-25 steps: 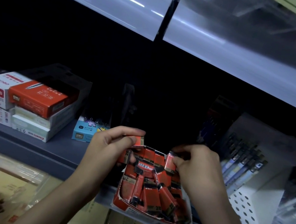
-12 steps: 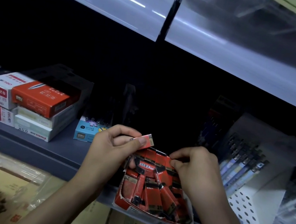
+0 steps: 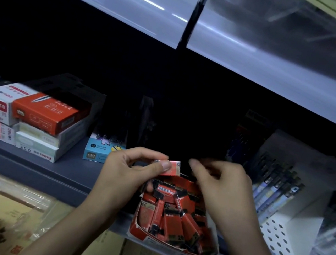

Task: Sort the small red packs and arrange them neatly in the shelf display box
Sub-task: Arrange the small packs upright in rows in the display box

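**Left hand holds one red pack above the display box**

The left hand grips a single small red pack between thumb and forefinger. The pack is held level, just above the rear edge of the display box; its right end carries a "2B" marking.

The right hand is positioned just beside the held pack, over the rear of the box. Its fingers are curled inward with the tips close together; whether they hold anything cannot be determined.

The display box sits at the front edge of the shelf. The remaining red packs lie inside it in mixed orientations, some flat and some slanted across one another.

Stacked cartons occupy the shelf to the left. A white perforated pen holder stands to the right of the box.
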`<state>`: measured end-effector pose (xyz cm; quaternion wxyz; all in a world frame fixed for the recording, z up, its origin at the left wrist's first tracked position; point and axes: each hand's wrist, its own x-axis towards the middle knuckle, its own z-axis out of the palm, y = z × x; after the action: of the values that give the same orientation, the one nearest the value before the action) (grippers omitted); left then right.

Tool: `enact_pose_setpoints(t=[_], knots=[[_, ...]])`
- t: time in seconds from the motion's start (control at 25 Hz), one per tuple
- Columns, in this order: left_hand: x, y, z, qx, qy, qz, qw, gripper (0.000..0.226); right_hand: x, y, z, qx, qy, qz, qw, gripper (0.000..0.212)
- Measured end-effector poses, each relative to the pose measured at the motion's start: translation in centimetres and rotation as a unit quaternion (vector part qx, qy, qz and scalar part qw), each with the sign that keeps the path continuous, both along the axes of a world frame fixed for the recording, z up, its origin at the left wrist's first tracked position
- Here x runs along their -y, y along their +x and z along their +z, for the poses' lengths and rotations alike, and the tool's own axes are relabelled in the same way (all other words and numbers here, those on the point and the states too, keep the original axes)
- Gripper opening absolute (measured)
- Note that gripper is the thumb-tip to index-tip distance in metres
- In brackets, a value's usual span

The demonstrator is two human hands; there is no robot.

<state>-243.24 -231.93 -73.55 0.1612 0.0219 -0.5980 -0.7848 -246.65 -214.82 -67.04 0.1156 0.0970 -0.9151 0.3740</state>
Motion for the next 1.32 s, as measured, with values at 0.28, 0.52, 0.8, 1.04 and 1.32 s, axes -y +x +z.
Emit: enact_pose_setpoints(t=[0.28,0.52,0.8,1.04,1.32], knots=[[-0.2,0.1,0.3,0.002,0.003,-0.003,1.0,0.015,0.4,0.5,1.4,0.067,-0.076,0.038,0.994,0.011],[0.5,0.1,0.2,0.013,0.037,0.003,0.999,0.017,-2.1,0.9,2.0,-0.011,0.046,-0.032,0.998,0.006],[0.6,0.0,0.2,0.018,0.045,-0.003,0.999,0.018,-3.4,1.6,0.9,0.003,0.153,-0.047,0.987,0.01],[0.3,-0.1,0.3,0.028,0.05,-0.003,0.998,0.018,-1.9,2.9,0.1,-0.038,0.321,-0.07,0.944,0.014],[0.5,0.1,0.0,0.026,0.031,0.003,0.999,0.019,-1.8,2.7,0.1,-0.044,0.345,-0.051,0.936,0.015]])
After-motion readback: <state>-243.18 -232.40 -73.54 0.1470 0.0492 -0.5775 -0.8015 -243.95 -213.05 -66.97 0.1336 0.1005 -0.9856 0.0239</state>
